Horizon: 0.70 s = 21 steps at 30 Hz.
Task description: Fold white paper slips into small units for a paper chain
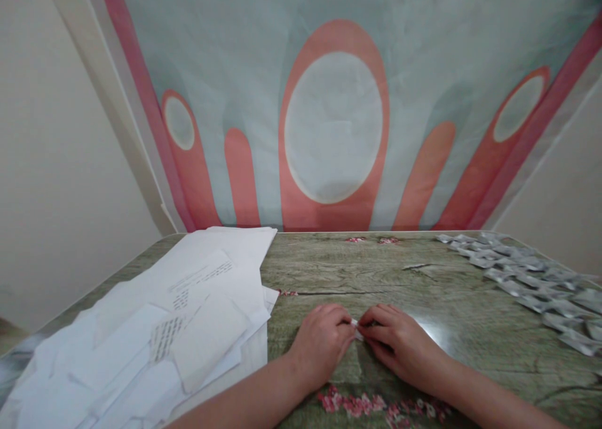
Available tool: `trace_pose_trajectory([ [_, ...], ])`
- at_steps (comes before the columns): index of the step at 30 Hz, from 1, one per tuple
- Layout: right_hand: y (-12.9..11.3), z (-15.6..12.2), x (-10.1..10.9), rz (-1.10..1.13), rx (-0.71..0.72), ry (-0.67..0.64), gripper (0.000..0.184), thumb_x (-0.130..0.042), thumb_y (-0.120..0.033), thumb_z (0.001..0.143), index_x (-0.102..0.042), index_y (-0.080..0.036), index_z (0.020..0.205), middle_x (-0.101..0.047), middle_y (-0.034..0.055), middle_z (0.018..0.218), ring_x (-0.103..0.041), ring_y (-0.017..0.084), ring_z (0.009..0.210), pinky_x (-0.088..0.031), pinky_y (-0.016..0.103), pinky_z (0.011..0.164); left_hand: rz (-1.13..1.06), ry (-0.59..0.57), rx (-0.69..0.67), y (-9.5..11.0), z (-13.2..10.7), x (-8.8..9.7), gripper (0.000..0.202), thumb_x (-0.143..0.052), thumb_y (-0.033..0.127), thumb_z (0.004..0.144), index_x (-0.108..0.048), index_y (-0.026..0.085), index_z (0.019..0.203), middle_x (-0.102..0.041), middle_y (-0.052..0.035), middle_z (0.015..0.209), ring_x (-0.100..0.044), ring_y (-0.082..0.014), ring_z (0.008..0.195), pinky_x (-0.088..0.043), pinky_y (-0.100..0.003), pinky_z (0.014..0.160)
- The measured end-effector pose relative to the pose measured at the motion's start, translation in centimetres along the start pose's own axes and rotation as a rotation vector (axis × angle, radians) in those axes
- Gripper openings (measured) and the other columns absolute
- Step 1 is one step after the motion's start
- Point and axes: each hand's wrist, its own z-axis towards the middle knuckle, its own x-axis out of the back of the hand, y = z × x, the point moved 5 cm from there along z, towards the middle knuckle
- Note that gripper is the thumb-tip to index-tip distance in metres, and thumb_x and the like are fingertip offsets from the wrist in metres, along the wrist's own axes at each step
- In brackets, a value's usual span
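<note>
My left hand (322, 341) and my right hand (397, 341) meet at the middle of the table, near its front edge. Both have their fingers curled and pinched together on a small white piece of paper (357, 330) that shows only as a sliver between the fingertips. Most of that paper is hidden under my fingers, so its shape cannot be made out. Both hands rest on the green wood-patterned tabletop (376, 272).
A loose pile of white sheets (188, 316), some with printed text, covers the table's left side. Several small folded grey paper pieces (531, 275) lie in rows at the right. A wall hanging (333, 121) with red and pale shapes stands behind the table.
</note>
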Motion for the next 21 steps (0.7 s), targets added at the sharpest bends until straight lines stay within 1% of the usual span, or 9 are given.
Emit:
trace_pose_trajectory([
  [5, 1.0, 0.0, -0.6, 0.070, -0.017, 0.025, 0.020, -0.050, -0.018, 0.086, -0.068, -0.023, 0.092, -0.064, 0.0048, 0.089, -0.058, 0.018, 0.084, -0.045, 0.031, 0.076, -0.114, 0.053, 0.061, -0.7, 0.0, 0.2, 0.009, -0.057, 0.021, 0.085, -0.066, 0.019, 0.086, -0.064, -0.0036, 0.090, -0.054, -0.0197, 0.092, -0.043, -0.033, 0.083],
  [9, 1.5, 0.0, -0.7, 0.158, -0.050, 0.040, 0.015, -0.053, -0.021, 0.086, -0.068, -0.022, 0.087, -0.064, 0.0044, 0.087, -0.058, 0.018, 0.083, -0.045, 0.031, 0.075, -0.183, 0.054, 0.121, -0.8, 0.1, 0.6, 0.008, -0.059, 0.019, 0.083, -0.066, 0.019, 0.084, -0.063, -0.0029, 0.087, -0.054, -0.0189, 0.089, -0.042, -0.031, 0.082],
  [16, 1.9, 0.3, -0.6, 0.305, -0.120, 0.045, 0.017, -0.052, -0.025, 0.088, -0.066, -0.021, 0.081, -0.063, 0.0036, 0.084, -0.058, 0.017, 0.082, -0.045, 0.030, 0.076, -0.274, 0.055, 0.202, -1.1, 0.2, 1.0, 0.007, -0.060, 0.020, 0.082, -0.066, 0.020, 0.081, -0.061, -0.0034, 0.087, -0.052, -0.0201, 0.091, -0.041, -0.031, 0.082],
  [21, 2.1, 0.4, -0.8, 0.322, -0.140, 0.050, 0.017, -0.049, -0.026, 0.090, -0.062, -0.020, 0.082, -0.061, 0.0040, 0.085, -0.056, 0.018, 0.083, -0.044, 0.031, 0.076, -0.308, 0.081, 0.276, -1.4, 0.2, 0.9, 0.006, -0.060, 0.020, 0.080, -0.066, 0.020, 0.078, -0.058, -0.0039, 0.088, -0.050, -0.0208, 0.092, -0.040, -0.033, 0.081],
])
